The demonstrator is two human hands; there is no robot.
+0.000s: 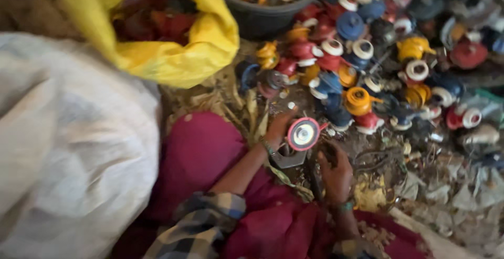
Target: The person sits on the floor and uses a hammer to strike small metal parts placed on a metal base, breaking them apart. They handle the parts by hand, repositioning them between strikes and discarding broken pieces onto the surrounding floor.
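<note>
Right now your left hand is closed around a round red plastic spool with a white, shiny centre, gripping it at its left rim so that its flat face tilts up toward you. Just under that spool, touching your left wrist, sits a grey metal block. Your right hand lies a little to the right and nearer your body, its fingers curled over something dark; the blur keeps me from telling whether it grips anything. Both wrists wear greenish bangles, and both forearms rest over your magenta cloth lap. Beyond your hands spreads a heap of red, blue and yellow plastic spools on the littered ground. Farther off, past the heap's left edge, stands a dark round tub holding more parts. Left of the tub slumps an open yellow sack with reddish pieces inside, and a big white woven sack fills the space left of your left arm.
</note>
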